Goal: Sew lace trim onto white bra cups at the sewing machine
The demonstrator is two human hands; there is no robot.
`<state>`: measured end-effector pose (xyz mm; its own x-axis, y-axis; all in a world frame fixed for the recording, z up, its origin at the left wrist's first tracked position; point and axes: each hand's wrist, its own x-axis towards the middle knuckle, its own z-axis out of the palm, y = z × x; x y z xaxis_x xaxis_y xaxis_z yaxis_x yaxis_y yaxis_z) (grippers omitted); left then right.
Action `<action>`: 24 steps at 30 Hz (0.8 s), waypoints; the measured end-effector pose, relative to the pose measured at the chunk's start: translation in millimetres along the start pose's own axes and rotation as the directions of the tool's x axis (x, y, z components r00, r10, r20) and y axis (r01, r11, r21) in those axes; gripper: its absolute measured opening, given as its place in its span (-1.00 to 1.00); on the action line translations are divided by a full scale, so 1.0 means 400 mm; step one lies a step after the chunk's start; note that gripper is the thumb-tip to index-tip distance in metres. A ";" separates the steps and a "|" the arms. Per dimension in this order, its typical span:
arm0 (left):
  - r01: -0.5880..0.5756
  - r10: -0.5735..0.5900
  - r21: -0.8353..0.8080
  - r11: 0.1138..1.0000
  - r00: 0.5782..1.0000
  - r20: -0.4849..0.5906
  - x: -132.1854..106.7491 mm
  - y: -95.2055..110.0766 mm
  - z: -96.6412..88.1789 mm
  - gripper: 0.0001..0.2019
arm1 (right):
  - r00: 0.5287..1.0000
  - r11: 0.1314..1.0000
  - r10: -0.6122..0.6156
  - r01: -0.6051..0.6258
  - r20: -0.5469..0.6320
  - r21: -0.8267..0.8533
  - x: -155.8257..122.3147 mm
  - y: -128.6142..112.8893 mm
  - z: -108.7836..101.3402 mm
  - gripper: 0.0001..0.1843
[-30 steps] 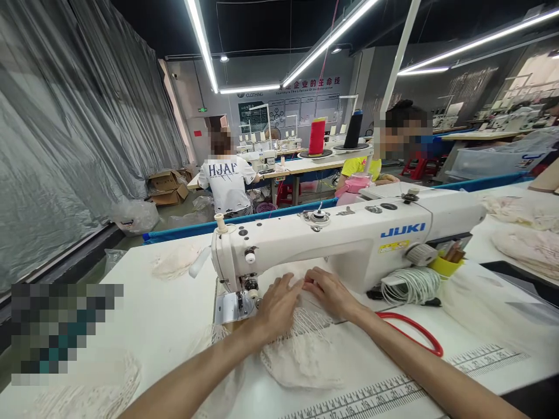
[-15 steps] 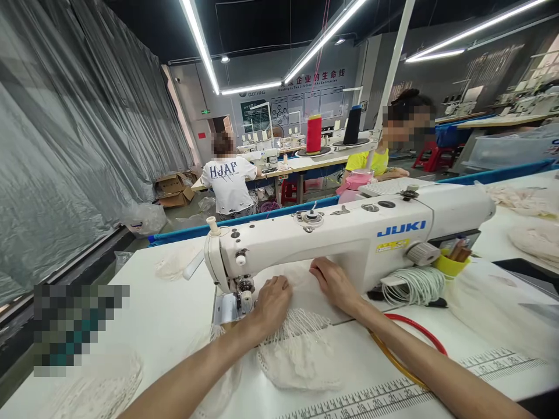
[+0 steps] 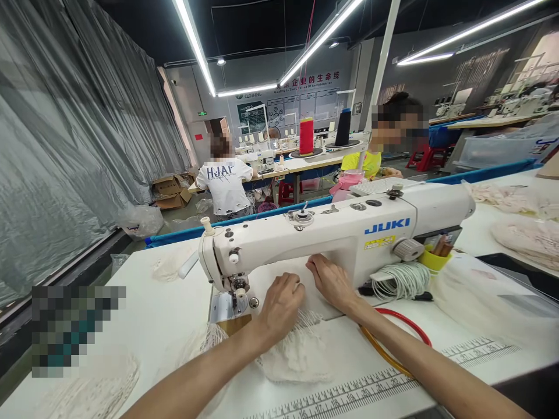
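My left hand (image 3: 283,304) is closed on the cream fringed fabric (image 3: 299,352) under the sewing machine's arm. The fringe shows below the palm, and the fabric's lower part lies crumpled on the white table. To its right, my right hand (image 3: 331,283) is closed in a pinch close to the machine's body. Whatever its fingertips hold is hidden. Both hands are right of the needle area of the white sewing machine (image 3: 301,238). Another cream lace piece (image 3: 196,349) lies partly behind my left forearm.
A coil of pale cord (image 3: 402,281) and a yellow cup (image 3: 437,259) stand right of the machine. A red and orange tube (image 3: 410,321) curves behind my right forearm. Ruler markings (image 3: 349,398) run along the front. Lace pieces (image 3: 98,384) lie at the left. Two co-workers sit beyond.
My left hand has shifted right, away from the needle area and closer to my right hand, drawing the fringed fabric along. The view has turned slightly.
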<state>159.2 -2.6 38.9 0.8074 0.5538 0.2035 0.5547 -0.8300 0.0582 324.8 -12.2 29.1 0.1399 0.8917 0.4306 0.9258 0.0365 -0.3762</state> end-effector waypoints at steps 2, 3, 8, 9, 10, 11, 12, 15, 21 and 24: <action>-0.032 0.036 -0.067 0.997 0.998 0.059 0.014 0.002 0.006 -0.56 | 1.000 1.000 -0.006 0.006 -0.019 0.029 -0.009 -0.006 -0.006 -0.87; -0.025 0.033 -0.096 0.995 0.996 0.086 0.023 -0.004 0.012 -0.57 | 0.999 0.999 -0.016 0.018 -0.030 0.047 -0.017 -0.008 -0.014 -0.87; 0.096 -0.076 -0.216 0.972 0.992 0.101 0.077 -0.045 0.038 -0.73 | 0.991 0.987 -0.065 0.082 -0.121 0.138 -0.084 -0.016 -0.122 -0.77; 0.118 -0.096 -0.256 0.959 0.991 0.098 0.083 -0.047 0.037 -0.74 | 0.984 0.982 -0.068 0.096 -0.166 0.164 -0.096 -0.019 -0.152 -0.76; 0.136 -0.113 -0.303 0.943 0.989 0.094 0.087 -0.044 0.031 -0.74 | 0.975 0.976 -0.068 0.109 -0.211 0.188 -0.108 -0.022 -0.182 -0.75; 0.152 -0.129 -0.357 0.922 0.988 0.089 0.087 -0.037 0.021 -0.74 | 0.966 0.971 -0.065 0.119 -0.250 0.207 -0.118 -0.027 -0.210 -0.75; 0.165 -0.143 -0.413 0.896 0.986 0.083 0.082 -0.026 0.007 -0.72 | 0.958 0.967 -0.065 0.130 -0.279 0.220 -0.129 -0.033 -0.236 -0.75; 0.197 -0.147 -0.649 0.735 0.980 0.132 0.042 0.019 -0.052 -0.63 | 0.955 0.951 -0.119 0.188 -0.272 0.245 -0.168 -0.060 -0.283 -0.76; 0.455 0.005 -0.843 -0.287 0.880 0.474 -0.087 0.113 -0.135 -0.44 | 0.901 0.851 -0.430 0.424 -0.052 0.311 -0.304 -0.132 -0.249 -0.82; 0.476 -0.056 -0.852 -0.219 0.865 0.498 -0.144 0.141 -0.137 -0.44 | 0.838 0.813 -0.541 0.501 0.069 0.296 -0.372 -0.161 -0.228 -0.82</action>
<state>133.0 -85.0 84.1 0.7678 0.5584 -0.3140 0.0917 0.3893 0.9165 276.4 -188.4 64.0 -0.4079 0.7586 0.5081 0.7190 0.6098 -0.3334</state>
